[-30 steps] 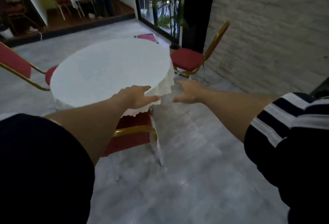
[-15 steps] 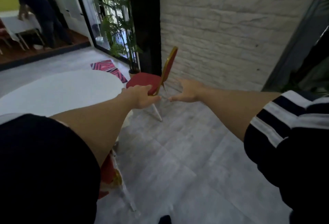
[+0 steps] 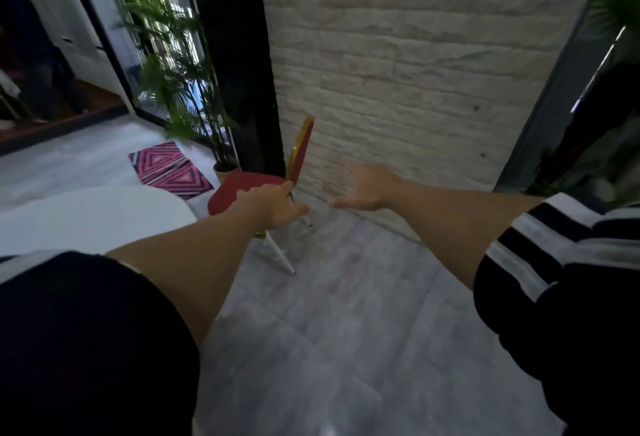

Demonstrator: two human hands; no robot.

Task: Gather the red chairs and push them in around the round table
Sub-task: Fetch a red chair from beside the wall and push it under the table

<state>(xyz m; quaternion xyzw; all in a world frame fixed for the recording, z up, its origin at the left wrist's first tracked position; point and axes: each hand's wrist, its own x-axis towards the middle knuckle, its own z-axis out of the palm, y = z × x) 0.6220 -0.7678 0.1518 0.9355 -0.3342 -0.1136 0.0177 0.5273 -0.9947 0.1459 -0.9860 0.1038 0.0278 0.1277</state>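
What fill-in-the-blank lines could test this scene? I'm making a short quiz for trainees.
1. The red chair stands in front of a pale ____ wall.
2. The round table is covered in a ____ cloth.
3. Both the left hand and the right hand hold ____.
4. The patterned mat lies on the floor beside a potted ____.

Missing words: brick; white; nothing; palm
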